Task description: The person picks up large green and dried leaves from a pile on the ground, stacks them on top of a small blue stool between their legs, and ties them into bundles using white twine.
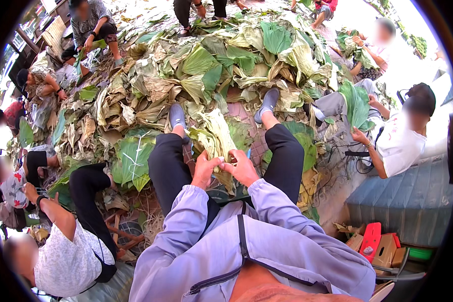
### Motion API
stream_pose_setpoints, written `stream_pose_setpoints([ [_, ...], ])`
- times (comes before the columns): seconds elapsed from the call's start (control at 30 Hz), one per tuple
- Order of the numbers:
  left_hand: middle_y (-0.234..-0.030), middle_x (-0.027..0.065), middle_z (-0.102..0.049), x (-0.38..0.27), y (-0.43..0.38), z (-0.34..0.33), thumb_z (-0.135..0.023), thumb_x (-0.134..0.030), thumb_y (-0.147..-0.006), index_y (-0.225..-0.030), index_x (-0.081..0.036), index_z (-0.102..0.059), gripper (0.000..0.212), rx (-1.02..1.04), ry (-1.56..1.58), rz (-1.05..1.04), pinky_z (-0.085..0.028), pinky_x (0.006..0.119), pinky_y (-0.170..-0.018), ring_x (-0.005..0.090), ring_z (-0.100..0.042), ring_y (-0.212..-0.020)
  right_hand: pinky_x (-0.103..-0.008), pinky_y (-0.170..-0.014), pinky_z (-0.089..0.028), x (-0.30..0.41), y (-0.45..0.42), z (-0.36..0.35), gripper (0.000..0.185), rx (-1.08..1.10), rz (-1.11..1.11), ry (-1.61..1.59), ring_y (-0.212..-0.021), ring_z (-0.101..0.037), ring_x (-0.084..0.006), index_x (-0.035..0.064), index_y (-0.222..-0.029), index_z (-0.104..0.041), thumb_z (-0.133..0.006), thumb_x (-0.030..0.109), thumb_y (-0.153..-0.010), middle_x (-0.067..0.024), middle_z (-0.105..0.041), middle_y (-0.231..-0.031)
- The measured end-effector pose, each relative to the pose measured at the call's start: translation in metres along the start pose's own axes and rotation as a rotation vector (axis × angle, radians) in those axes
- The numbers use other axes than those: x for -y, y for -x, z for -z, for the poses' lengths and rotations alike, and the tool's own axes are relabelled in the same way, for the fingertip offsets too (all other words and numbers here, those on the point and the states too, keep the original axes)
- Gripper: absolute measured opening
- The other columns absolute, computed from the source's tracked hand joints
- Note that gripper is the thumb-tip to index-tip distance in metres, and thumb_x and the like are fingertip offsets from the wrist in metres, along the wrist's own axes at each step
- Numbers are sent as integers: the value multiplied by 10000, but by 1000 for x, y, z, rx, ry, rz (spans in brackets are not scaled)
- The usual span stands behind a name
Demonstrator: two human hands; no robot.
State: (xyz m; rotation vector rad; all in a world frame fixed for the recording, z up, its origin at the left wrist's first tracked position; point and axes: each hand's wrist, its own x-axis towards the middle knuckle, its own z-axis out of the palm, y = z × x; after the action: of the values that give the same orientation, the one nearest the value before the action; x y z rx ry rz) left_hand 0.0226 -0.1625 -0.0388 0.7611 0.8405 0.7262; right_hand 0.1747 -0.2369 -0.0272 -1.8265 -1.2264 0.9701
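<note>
Between my knees, my left hand (204, 168) and my right hand (241, 167) grip a folded bundle of pale, dried leaves (219, 137) near its lower end, thumbs almost touching. The bundle's broad part points away from me, and a darker leaf tip hangs below my fingers. Beyond my shoes spreads a large heap of dried and green leaves (151, 88). Beside my left knee lies a stack of green leaves (130, 160) tied crosswise with white string. More green leaves (305, 145) are on the ground beside my right knee.
Several people sit or bend around the heap. One at the right holds a large green leaf (356, 105); another sits close at the lower left. A blue-grey covered surface (400, 204) stands at the right, with cardboard boxes (385, 253) below it. Loose fibres lie near my left leg.
</note>
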Motion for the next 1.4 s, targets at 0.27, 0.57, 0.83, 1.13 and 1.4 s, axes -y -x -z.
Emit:
stream_pose_setpoints([
  [0.27,-1100,105,-682,-2,3,-2,-671,21,-807,-1251,26,-552,459,38,112,33,-521,328,-884,193,-669,-965,-353,-879,-518,-1,-1,0,636,9,-37,-131,-996,-641,-243,-64,-1262,-559,-831,262,-788,-169,-613,-1195],
  [0.57,-1137,107,-667,4,-1,2,-655,-1,-818,-1265,26,-541,461,75,175,15,-522,341,-912,207,-663,-1005,-326,-899,-501,9,-1,7,523,44,-149,-337,-1016,-629,-190,-61,-1228,-579,-784,235,-849,-143,-665,-1120],
  [0.83,-1110,106,-673,8,-2,6,-622,25,-791,-1250,31,-565,463,82,175,-7,-510,330,-908,196,-660,-983,-314,-879,-495,7,-3,4,412,34,-168,-397,-984,-618,-171,-66,-1212,-590,-710,179,-903,-123,-663,-1089],
  [1.13,-1134,104,-671,3,2,4,-657,52,-757,-1276,40,-539,532,98,153,17,-522,328,-892,201,-669,-992,-298,-812,-500,-5,-5,2,356,56,-152,-443,-951,-610,-144,-37,-1195,-595,-686,156,-910,-87,-650,-1085],
  [1.4,-1119,81,-671,3,3,4,-708,17,-710,-1282,17,-554,592,141,42,22,-506,318,-909,173,-654,-1003,-285,-760,-486,1,-2,4,356,16,-183,-488,-850,-572,-120,-40,-1118,-617,-745,188,-876,-62,-643,-998],
])
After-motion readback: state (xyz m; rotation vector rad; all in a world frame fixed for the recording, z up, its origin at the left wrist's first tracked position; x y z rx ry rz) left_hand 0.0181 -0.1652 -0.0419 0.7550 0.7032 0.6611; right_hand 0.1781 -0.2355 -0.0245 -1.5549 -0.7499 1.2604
